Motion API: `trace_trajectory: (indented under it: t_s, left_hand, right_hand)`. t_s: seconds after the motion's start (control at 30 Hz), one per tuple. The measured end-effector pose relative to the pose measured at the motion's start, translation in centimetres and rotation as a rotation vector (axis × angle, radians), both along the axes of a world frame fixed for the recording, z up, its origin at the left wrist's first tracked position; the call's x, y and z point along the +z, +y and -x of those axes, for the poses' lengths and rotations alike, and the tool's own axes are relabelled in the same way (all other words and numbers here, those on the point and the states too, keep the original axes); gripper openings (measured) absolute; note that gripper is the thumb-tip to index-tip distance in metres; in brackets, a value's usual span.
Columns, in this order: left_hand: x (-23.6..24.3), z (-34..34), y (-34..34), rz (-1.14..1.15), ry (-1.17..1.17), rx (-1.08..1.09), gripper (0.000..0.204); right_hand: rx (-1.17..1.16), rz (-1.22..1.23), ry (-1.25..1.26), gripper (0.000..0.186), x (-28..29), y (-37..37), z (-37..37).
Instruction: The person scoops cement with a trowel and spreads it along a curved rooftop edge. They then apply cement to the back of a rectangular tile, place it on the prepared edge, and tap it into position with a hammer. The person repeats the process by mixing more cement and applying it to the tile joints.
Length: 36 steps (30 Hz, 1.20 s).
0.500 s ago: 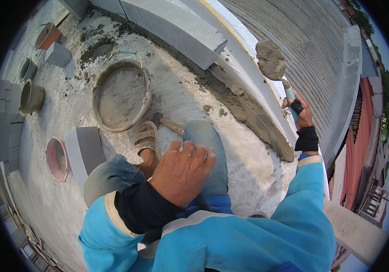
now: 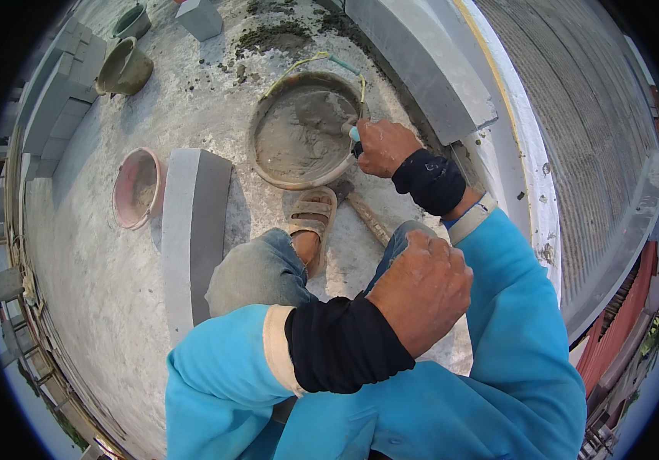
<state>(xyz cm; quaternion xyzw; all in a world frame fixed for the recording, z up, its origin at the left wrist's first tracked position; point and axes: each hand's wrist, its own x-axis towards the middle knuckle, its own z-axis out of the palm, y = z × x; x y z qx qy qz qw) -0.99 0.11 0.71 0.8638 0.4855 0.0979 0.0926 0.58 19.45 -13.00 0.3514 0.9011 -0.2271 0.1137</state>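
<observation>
Right hand (image 2: 391, 149) wrapped round trowel (image 2: 355, 134) in mortar bucket (image 2: 299, 185); left hand (image 2: 425, 288): cannot tell grip.

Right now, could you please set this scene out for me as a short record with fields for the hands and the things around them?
Right hand: closed on the turquoise handle of a trowel
Trowel position: at the mortar bucket, blade end toward the grey mortar
Left hand: fingers curled, palm hidden
Hammer: on the floor, beside a sandal
Grey block: left of the knees
Pink bucket: left of that block
</observation>
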Motion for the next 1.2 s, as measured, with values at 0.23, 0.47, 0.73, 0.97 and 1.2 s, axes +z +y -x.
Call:
trace_trajectory:
  t_s: [0.23, 0.47, 0.73, 0.97, 1.2]
  left_hand:
    - [-0.3, 1.0, -1.8, 0.249, 0.044, 0.017, 0.015]
    - [-0.4, 1.8, -1.8, 0.349, 0.055, -0.058, 0.016]
    - [0.1, 1.3, -1.2, 0.378, 0.158, -0.234, 0.017]
    - [1.0, 1.6, -0.3, 0.363, 0.214, -0.297, 0.018]
    - [0.9, 1.3, -0.2, 0.384, 0.288, -0.303, 0.013]
  right_hand:
    - [-0.092, 0.47, 0.005, 0.037, -4.2, 1.3, 9.0]
    - [-0.51, 1.156, 0.53, 0.026, -1.0, 1.5, -2.1]
    - [-0.617, 1.303, 1.031, 0.031, -1.5, -4.4, -5.5]
    - [-0.813, 0.919, 1.053, 0.04, 0.2, -9.9, -17.5]
    - [-1.345, 0.999, 1.116, 0.03, -2.2, -18.2, -31.8]
